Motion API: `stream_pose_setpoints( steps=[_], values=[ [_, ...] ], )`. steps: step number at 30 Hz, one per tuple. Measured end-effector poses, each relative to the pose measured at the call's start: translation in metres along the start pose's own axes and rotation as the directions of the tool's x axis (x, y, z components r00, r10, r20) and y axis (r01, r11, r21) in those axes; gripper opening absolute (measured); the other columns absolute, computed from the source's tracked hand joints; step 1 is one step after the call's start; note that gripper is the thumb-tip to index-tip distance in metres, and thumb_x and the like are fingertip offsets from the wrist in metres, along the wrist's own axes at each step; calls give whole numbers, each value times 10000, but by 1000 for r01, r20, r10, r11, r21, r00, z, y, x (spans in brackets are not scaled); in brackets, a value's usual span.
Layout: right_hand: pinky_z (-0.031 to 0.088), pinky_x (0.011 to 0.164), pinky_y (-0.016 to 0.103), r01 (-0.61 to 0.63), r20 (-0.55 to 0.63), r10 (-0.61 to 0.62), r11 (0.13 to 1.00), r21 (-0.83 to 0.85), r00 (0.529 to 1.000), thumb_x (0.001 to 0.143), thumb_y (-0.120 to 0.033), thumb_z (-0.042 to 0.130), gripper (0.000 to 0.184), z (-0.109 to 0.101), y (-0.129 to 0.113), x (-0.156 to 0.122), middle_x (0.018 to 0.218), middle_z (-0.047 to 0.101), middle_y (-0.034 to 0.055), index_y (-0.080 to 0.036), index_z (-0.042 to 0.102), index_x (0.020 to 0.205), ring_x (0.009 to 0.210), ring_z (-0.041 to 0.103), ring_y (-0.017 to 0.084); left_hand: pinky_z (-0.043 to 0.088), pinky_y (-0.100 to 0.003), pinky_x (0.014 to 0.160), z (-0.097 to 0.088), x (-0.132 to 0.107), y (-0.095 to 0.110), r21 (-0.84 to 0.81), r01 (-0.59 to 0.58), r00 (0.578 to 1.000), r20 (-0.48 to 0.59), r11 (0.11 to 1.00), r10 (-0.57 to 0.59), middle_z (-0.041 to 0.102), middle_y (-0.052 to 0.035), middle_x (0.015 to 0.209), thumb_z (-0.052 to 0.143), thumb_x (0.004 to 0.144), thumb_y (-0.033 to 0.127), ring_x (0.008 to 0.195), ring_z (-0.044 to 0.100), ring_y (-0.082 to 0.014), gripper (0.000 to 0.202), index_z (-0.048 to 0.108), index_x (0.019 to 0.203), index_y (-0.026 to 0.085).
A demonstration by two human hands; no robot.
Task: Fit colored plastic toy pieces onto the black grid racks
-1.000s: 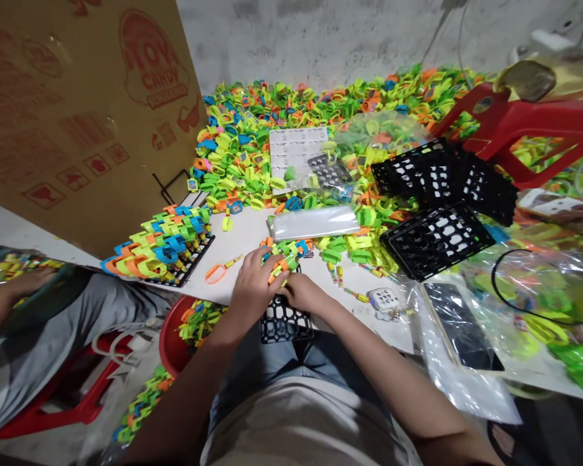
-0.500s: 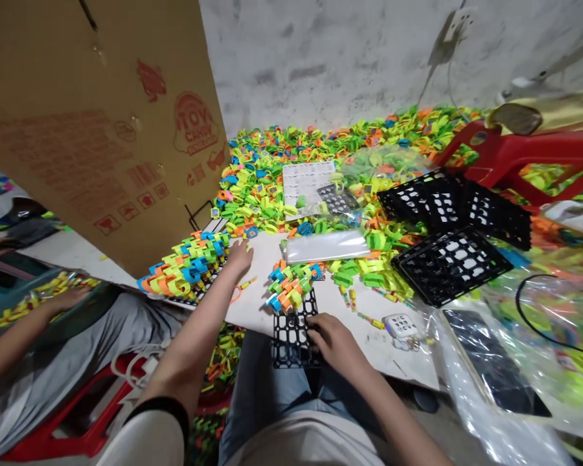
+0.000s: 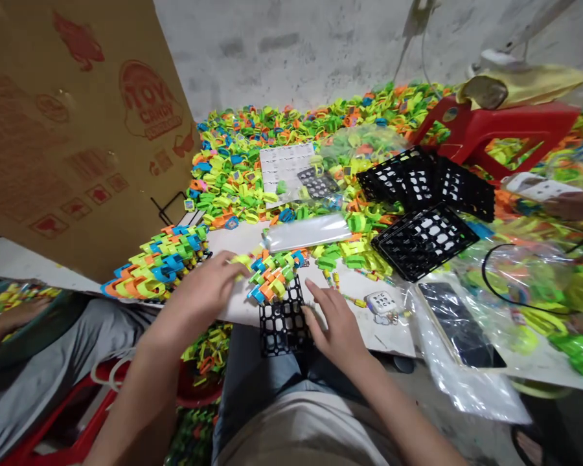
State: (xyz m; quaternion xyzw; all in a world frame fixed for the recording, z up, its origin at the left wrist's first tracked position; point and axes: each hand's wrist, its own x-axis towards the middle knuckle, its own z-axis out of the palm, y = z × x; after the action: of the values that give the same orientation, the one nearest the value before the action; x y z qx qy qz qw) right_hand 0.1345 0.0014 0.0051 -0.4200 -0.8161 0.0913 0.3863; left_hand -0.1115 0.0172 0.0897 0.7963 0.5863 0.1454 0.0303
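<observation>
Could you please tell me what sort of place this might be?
Probably a small toy workshop: a great heap of bright plastic pieces lies along the wall, a partly filled black grid tray sits before the person, and a cardboard carton reads "TOY CANDY".

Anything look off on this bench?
Two things: the partly filled black rack overhangs the front edge of the table and might tip. At right, a red stool stands oddly amid loose plastic toys. No clear damage visible.

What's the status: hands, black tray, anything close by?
Left hand pinching yellow piece. Right hand open at right edge of black tray. Colored bands bunched on tray's far part. Plastic sleeves just beyond.
</observation>
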Motion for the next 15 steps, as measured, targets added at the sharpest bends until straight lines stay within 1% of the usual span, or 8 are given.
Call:
stream_pose_setpoints(
  steps=[3, 5, 7, 9, 10, 12, 14, 15],
  values=[
    [432, 707, 310, 56, 97, -42, 988, -145, 994, 916, -261, 420, 405, -6, -6, 15, 888, 573, 99, -185, 473, 1310, 793, 521, 202, 444, -274, 700, -6, -18, 49, -48, -266, 946, 179, 963, 270, 598, -13, 851, 419, 843, 130, 771, 567, -156, 233, 614, 837, 257],
    [414, 684, 290, 40, 183, -10, 986, -161, 983, 910, -259, 423, 336, -4, 3, 21, 849, 584, 90, -190, 571, 1203, 759, 527, 189, 452, -280, 743, 2, -15, 66, -59, -317, 927, 190, 946, 323, 615, -15, 941, 409, 872, 137, 839, 585, -156, 238, 600, 931, 268],
    [404, 676, 269, -99, 207, 122, 988, -116, 971, 882, -255, 458, 266, 6, 22, 23, 830, 603, 85, -174, 636, 1062, 755, 541, 177, 450, -298, 847, 15, -3, 66, -68, -294, 944, 134, 954, 300, 549, -35, 1220, 390, 906, 177, 1051, 558, -169, 309, 522, 1161, 289],
    [399, 641, 254, -347, 208, 337, 938, 14, 918, 834, -281, 513, 212, 23, 46, 23, 775, 616, 77, -142, 653, 913, 714, 552, 167, 401, -335, 973, 30, 15, 56, -65, -226, 971, 60, 972, 229, 409, -48, 1404, 388, 924, 237, 1241, 441, -187, 414, 379, 1334, 284],
    [395, 608, 249, -482, 232, 447, 868, 121, 864, 808, -316, 541, 214, 34, 58, 23, 715, 612, 67, -130, 645, 828, 658, 547, 157, 361, -360, 1023, 38, 24, 49, -56, -190, 981, 36, 980, 192, 373, -55, 1436, 395, 926, 274, 1294, 383, -198, 449, 336, 1372, 270],
    [402, 566, 243, -654, 310, 576, 646, 393, 756, 751, -400, 591, 283, 57, 76, 23, 666, 608, 54, -119, 617, 766, 594, 536, 141, 285, -410, 1082, 53, 41, 37, -26, -113, 993, 28, 993, 114, 358, -72, 1451, 405, 924, 339, 1341, 314, -224, 485, 327, 1391, 235],
    [420, 551, 237, -665, 350, 609, 423, 616, 712, 693, -464, 635, 367, 77, 86, 21, 682, 617, 43, -118, 600, 813, 580, 537, 129, 242, -454, 1097, 65, 52, 31, -7, -39, 998, 56, 999, 39, 338, -90, 1465, 409, 916, 401, 1357, 284, -253, 515, 343, 1391, 215],
    [428, 550, 235, -645, 354, 604, 369, 670, 714, 676, -480, 647, 398, 84, 88, 20, 695, 623, 42, -119, 596, 838, 582, 542, 127, 233, -470, 1097, 70, 56, 30, -5, -1, 997, 74, 1000, 2, 334, -99, 1467, 405, 913, 426, 1359, 279, -263, 527, 350, 1391, 211]
  ],
)
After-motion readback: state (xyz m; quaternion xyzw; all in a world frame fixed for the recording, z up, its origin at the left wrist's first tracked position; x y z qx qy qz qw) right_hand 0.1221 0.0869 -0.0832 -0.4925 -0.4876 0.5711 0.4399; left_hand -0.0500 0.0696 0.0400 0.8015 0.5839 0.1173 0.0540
